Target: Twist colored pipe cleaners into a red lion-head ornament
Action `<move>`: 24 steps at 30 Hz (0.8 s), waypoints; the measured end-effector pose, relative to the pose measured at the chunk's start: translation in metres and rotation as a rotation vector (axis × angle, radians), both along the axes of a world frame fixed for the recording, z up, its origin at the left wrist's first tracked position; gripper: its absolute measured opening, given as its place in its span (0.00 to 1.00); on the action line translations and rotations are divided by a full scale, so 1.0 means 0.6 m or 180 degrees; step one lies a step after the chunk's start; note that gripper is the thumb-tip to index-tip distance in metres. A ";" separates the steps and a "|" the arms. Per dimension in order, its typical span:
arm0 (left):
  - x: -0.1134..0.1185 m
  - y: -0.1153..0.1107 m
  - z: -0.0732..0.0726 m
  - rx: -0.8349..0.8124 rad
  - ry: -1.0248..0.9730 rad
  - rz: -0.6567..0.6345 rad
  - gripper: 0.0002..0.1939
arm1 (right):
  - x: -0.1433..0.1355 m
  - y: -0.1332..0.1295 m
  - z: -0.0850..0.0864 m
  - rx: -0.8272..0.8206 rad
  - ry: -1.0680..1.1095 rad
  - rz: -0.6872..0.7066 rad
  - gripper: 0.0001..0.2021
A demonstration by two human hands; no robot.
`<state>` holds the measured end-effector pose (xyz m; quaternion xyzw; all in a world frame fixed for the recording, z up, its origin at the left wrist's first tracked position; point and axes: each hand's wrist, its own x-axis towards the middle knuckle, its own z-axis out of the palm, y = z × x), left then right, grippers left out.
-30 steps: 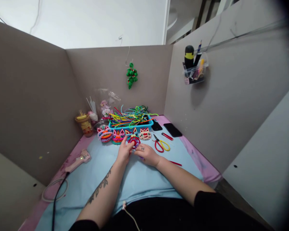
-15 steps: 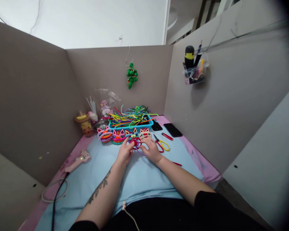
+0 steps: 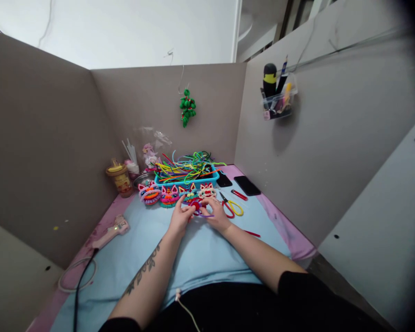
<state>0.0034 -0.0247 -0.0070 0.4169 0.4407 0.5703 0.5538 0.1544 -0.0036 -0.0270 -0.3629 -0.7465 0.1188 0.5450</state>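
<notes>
Between my two hands is a small red pipe-cleaner piece (image 3: 195,205), with a purple pipe cleaner (image 3: 206,215) around it and its end sticking out to the right. My left hand (image 3: 180,217) pinches the red piece from the left. With bent fingers, my right hand (image 3: 216,215) grips the purple pipe cleaner; its fingertips partly hide the strand. Just beyond my hands stand several finished pipe-cleaner animal heads, among them a pink and orange one (image 3: 149,192) and a white and red one (image 3: 207,191).
A blue basket (image 3: 186,181) of colourful pipe cleaners stands at the back. Scissors (image 3: 232,206), a red cutter (image 3: 240,195) and a black phone (image 3: 247,186) lie right. At left are a glue gun (image 3: 112,231) with its cord and a lidded cup (image 3: 120,179).
The purple pipe cleaner's free end has swung from hanging down below the red piece to pointing right beneath my right hand. Both hands stay nearly in place; the view has shifted slightly.
</notes>
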 end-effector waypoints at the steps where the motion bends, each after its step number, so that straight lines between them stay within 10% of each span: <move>1: 0.000 0.000 0.001 -0.0001 -0.0011 -0.0005 0.49 | -0.001 0.000 -0.001 0.0019 0.0001 -0.0005 0.06; 24: 0.002 0.003 -0.005 -0.0074 -0.0043 -0.0096 0.44 | 0.004 0.000 0.006 -0.0006 0.0035 -0.0119 0.05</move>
